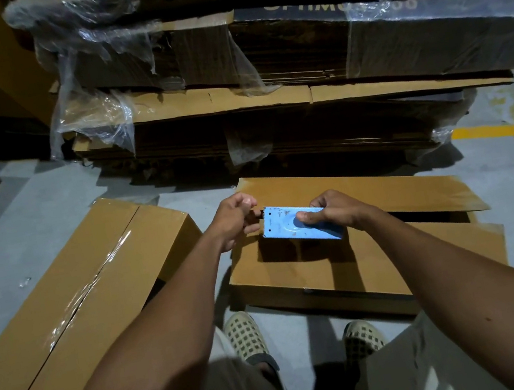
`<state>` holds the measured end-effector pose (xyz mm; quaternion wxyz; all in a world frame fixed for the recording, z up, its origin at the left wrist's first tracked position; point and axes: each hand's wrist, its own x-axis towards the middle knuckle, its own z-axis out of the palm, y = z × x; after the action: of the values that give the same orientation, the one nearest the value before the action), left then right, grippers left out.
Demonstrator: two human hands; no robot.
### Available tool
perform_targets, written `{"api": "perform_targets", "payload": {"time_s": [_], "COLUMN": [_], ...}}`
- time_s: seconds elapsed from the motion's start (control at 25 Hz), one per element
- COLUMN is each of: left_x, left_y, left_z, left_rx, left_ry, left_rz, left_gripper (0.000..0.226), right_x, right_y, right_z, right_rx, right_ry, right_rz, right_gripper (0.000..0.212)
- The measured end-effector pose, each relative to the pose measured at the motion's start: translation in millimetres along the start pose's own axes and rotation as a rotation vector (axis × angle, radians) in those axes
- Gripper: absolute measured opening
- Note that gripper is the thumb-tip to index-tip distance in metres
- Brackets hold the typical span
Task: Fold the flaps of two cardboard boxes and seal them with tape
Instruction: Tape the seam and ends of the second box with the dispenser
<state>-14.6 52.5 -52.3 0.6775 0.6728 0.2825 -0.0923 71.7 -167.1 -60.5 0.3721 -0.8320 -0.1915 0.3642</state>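
Taped box cut off at the left edge, tape dispenser partly hidden under right hand, printed letters on cardboard stack too blurry to read

Grey concrete floor with a yellow painted line at your right. Resting on it: a taped box at your left, an unsealed box ahead of your feet, and a wrapped stack of flattened cardboard beyond.
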Motion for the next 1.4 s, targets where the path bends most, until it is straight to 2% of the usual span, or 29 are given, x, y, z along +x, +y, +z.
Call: {"api": "perform_targets", "payload": {"time_s": [0.04,0.12,0.2,0.36,0.56,0.76,0.96,1.12,1.2,1.4], "left_x": [-3.2,-4.5,-2.9,4.1,7.2,8.1,6.2,3.5,3.4,2.8], "left_y": [-1.3,-6.4,-7.8,-10.0,-8.0,-4.3,-1.8,-3.3,-5.3,-5.5], "left_z": [0.0,0.6,2.3,-1.6,3.9,8.8,-4.9,-23.5,-31.5,-34.5], "left_rx": [0.008,0.014,-0.037,-0.087,0.168,0.177,0.1,0.069,0.096,-0.048], "left_ry": [-0.053,-0.181,-0.245,-0.199,0.033,0.206,0.137,0.212,0.196,0.099], "left_rz": [-0.035,-0.125,-0.206,-0.167,-0.094,-0.083,-0.136,-0.089,-0.065,-0.055], "left_gripper": [0.015,0.024,0.027,0.025,0.015,0.014,0.012,0.01,0.012,0.012], "right_x": [-0.1,-0.1,-0.3,-2.1,4.9,10.2,10.9,7.3,3.6,12.4], "right_y": [-1.2,-6.5,-11.6,-16.5,-12.7,-13.6,-14.2,-7.6,-2.4,-2.2], "right_z": [-0.9,-1.6,-2.5,-2.4,2.0,6.0,6.2,-5.5,-13.7,-19.8], "right_rx": [-0.003,0.013,0.025,0.038,-0.059,-0.158,-0.183,-0.172,-0.148,-0.187], "right_ry": [0.01,0.015,0.013,0.017,0.032,0.056,0.018,-0.051,-0.071,0.029], "right_rz": [-0.011,-0.042,-0.057,-0.073,-0.041,-0.031,-0.062,-0.048,-0.038,-0.061], "right_gripper": [0.059,0.046,0.039,0.046,0.061,0.045,0.035,0.034,0.031,0.032]}}
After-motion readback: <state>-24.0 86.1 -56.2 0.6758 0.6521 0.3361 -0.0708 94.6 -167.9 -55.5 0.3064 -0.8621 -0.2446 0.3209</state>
